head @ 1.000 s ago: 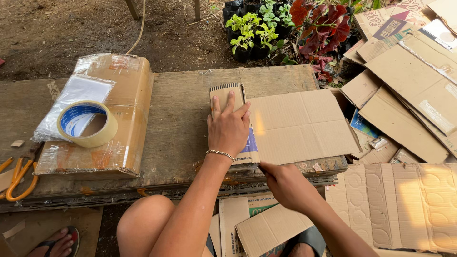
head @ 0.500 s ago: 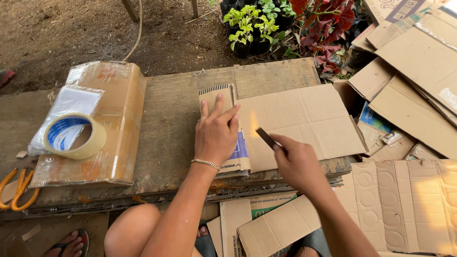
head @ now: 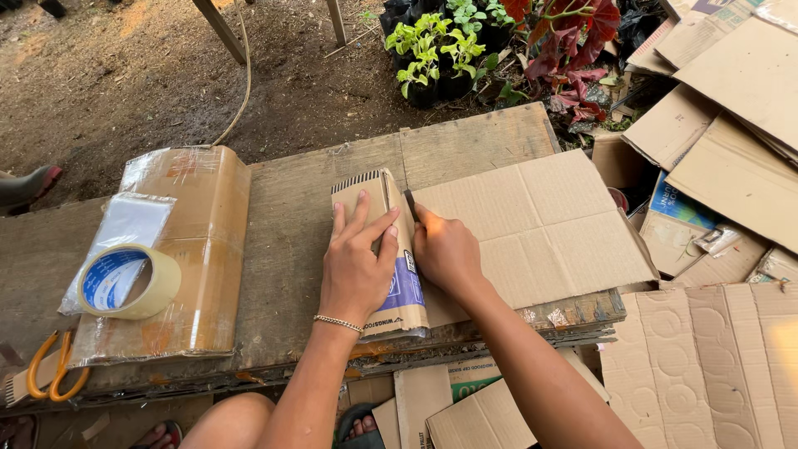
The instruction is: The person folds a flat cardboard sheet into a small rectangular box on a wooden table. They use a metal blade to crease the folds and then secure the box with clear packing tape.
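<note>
Pressing flat with fingers spread, the left hand (head: 357, 266) lay palm-down on a narrow folded strip of brown corrugated cardboard with a blue printed patch (head: 384, 249), pinning it near the centre of the frame without gripping it. Just beside it, the right hand (head: 445, 254) was clenched around a small dark blade-like tool (head: 410, 204), its tip set at the strip's right edge where that edge met a large flat sheet of brown cardboard (head: 532, 229) spread toward the centre right. Both pieces rested on a weathered grey wooden plank table (head: 283, 249). At the left of the frame stood a brown cardboard box wrapped in clear tape (head: 187, 249), with a roll of clear packing tape (head: 129, 281) and a clear plastic bag (head: 129, 223) lying on it. Orange-handled scissors (head: 48, 378) sat at the lower left. Loose cardboard sheets (head: 731, 108) were piled at the upper right, and green potted plants (head: 428, 46) stood at the top centre.
</note>
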Motion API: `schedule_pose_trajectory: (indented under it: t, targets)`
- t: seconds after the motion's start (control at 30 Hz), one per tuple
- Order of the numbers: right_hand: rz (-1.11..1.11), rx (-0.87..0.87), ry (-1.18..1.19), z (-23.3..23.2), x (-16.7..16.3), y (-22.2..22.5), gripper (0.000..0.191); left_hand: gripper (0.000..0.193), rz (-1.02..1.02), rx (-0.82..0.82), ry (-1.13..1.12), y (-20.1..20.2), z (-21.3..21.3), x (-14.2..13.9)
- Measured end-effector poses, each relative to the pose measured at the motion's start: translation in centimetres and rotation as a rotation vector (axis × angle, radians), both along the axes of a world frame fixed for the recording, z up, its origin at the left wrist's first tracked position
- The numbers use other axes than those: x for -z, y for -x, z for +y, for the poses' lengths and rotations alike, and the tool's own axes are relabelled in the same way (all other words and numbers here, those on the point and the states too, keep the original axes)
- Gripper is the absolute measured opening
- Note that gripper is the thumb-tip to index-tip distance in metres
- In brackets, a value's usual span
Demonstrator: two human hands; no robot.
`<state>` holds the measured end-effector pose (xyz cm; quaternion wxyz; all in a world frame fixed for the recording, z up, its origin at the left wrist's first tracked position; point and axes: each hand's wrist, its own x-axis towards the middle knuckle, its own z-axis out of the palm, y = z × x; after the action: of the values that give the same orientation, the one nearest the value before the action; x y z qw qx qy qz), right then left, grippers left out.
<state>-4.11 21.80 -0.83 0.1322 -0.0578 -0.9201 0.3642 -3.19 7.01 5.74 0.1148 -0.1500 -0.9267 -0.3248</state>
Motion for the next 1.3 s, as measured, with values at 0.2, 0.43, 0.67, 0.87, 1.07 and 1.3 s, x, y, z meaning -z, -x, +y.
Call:
schedule_pose_trajectory:
  t: [0.2, 0.43, 0.67, 0.87, 1.07, 1.3]
  targets:
    - [0.058, 0.053, 0.058, 0.0, 0.6, 0.2, 0.036, 0.032, -0.042, -0.016, -0.026, 0.0, -0.4, 0.1]
    - [0.078, 0.000, 0.052, -0.4, 0.3, -0.3, 0.034, 0.033, -0.023, 0.001, -0.016, 0.1, -0.6, 0.3]
    - [0.048, -0.033, -0.001, 0.0, 0.3, 1.0, 0.032, 0.033, 0.009, 0.010, -0.031, 0.0, -0.4, 0.2]
    - [0.093, -0.194, -0.015, 1.3, 0.6, 4.4, 0.029, 0.033, 0.011, 0.007, -0.027, -0.1, -0.7, 0.2]
    - [0.009, -0.235, -0.097, 0.8, -1.0, 3.2, 0.028, 0.034, 0.012, 0.007, -0.013, -0.1, -0.8, -0.1]
    - [-0.319, -0.338, -0.082, 1.1, -7.0, -8.2, 0.031, 0.033, 0.006, -0.021, 0.003, 0.0, -0.7, -0.4]
